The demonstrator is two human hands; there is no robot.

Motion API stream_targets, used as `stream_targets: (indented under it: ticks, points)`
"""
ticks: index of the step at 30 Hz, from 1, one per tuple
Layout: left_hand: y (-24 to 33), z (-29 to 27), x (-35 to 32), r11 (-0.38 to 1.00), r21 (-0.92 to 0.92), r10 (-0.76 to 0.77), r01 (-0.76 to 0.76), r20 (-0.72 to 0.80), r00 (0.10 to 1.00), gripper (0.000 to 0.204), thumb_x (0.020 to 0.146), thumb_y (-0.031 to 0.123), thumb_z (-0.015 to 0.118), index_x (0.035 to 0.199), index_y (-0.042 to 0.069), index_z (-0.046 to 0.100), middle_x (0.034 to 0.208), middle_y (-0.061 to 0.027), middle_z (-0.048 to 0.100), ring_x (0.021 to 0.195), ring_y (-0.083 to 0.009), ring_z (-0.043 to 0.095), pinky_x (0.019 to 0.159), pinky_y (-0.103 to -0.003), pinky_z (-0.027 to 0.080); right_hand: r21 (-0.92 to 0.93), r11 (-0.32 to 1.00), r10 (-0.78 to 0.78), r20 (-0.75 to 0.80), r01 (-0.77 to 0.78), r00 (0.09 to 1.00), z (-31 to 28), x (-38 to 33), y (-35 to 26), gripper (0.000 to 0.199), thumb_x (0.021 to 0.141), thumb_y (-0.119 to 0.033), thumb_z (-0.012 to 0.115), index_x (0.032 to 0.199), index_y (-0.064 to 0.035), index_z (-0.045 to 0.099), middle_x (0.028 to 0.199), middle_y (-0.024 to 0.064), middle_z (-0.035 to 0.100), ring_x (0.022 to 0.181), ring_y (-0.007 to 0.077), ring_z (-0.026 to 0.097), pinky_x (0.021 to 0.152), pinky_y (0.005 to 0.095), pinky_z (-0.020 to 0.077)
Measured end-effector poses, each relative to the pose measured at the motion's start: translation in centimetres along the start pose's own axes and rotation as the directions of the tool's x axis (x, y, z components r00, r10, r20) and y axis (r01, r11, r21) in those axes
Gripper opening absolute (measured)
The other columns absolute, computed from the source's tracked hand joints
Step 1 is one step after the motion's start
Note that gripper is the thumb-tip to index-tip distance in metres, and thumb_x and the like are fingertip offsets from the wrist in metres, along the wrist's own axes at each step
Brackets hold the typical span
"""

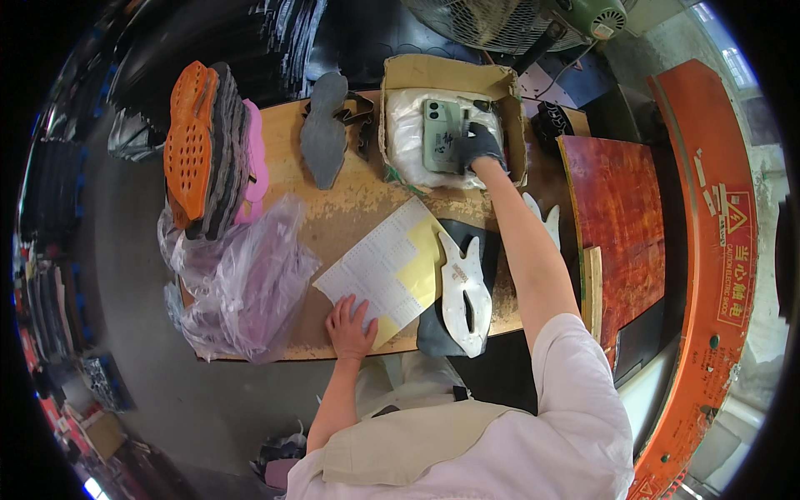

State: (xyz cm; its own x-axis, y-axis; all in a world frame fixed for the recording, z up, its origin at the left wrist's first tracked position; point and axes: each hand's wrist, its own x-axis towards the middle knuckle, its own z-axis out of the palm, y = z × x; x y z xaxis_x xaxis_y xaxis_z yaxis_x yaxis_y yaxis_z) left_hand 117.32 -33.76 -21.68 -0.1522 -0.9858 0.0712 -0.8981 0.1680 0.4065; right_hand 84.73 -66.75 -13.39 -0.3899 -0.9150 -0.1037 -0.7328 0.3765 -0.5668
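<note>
My left hand [350,327] rests flat, fingers spread, on the near corner of a white printed sheet [375,262] with a yellow sheet [423,260] under it. My right hand [477,145], in a dark glove, reaches into an open cardboard box [508,87] and touches a pale green phone [442,133] lying on white plastic wrap; whether the fingers grip the phone is hard to tell. A white cut shoe-upper piece [465,292] lies on dark material [433,333] between my arms.
A stack of shoe soles [204,142], orange on top, grey and pink below, stands at the table's left. A grey insole [323,129] lies at the back. Crumpled clear plastic bags [242,283] cover the near left. A red board [617,217] and an orange machine frame [717,250] stand to the right.
</note>
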Motion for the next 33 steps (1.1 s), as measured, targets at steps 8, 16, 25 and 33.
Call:
stream_targets:
  ticks: [8,16,25,33]
  points:
    - [0.2,-0.1,0.2,0.998,0.062,0.032,-0.031,-0.016,0.999,0.043,0.080,0.038,0.064,0.118,0.019,0.062,0.133,-0.0073,0.050,0.129,-0.0286,0.040,0.100,-0.047,0.032,0.857,0.305,0.128,0.396,-0.416,0.909,-4.0,-11.9,4.1,0.020,0.086,-0.025,0.065,0.083,-0.0056,0.063,0.068,0.0062,0.063,0.053,0.0163,0.056,0.047,0.0297,0.0425]
    - [0.1,-0.2,0.1,0.997,0.043,0.068,-0.067,-0.023,0.997,0.047,0.081,0.035,0.063,0.123,0.015,0.058,0.137,-0.0100,0.047,0.130,-0.0319,0.039,0.103,-0.049,0.030,0.581,0.712,0.360,0.178,-0.393,0.916,-3.7,-28.4,9.7,0.026,0.087,-0.029,0.066,0.093,-0.0035,0.065,0.074,0.0117,0.066,0.065,0.0240,0.064,0.062,0.0350,0.0506]
    - [-0.1,-0.4,0.2,0.993,0.001,0.117,-0.117,-0.069,0.991,0.046,0.082,0.034,0.064,0.124,0.016,0.057,0.137,-0.0097,0.048,0.129,-0.0316,0.041,0.102,-0.049,0.031,0.019,0.943,0.332,0.060,-0.333,0.941,-4.8,-36.0,9.0,0.055,0.074,-0.041,0.075,0.116,-0.0083,0.061,0.110,0.0156,0.065,0.102,0.0313,0.064,0.087,0.0389,0.0504]
    - [-0.5,0.0,0.1,0.992,-0.025,0.120,-0.122,-0.084,0.989,0.046,0.082,0.034,0.064,0.125,0.017,0.058,0.138,-0.0092,0.047,0.130,-0.0308,0.040,0.103,-0.048,0.030,-0.285,0.913,0.363,0.246,-0.291,0.899,-3.8,-34.6,5.3,0.068,0.072,-0.044,0.073,0.128,-0.0133,0.053,0.144,0.0171,0.038,0.117,0.0373,0.056,0.096,0.0418,0.0473]
